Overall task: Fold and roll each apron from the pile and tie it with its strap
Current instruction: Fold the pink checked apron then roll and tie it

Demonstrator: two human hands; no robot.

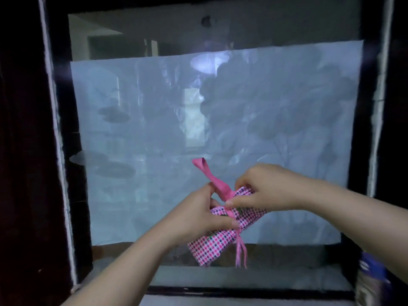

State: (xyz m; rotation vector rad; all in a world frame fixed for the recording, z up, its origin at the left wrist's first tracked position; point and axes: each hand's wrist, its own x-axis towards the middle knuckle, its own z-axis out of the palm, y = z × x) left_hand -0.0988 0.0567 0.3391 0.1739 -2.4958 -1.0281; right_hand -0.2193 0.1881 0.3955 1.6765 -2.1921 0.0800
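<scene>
While left hand (198, 217) and right hand (265, 188) pinch strap (212, 180), rolled apron (212, 246) slants toward upper-right.

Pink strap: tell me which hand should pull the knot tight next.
Left, probably. The left hand pinches the pink strap just above its hanging tails, free to pull; the right hand pins the knot against the rolled apron.
</scene>
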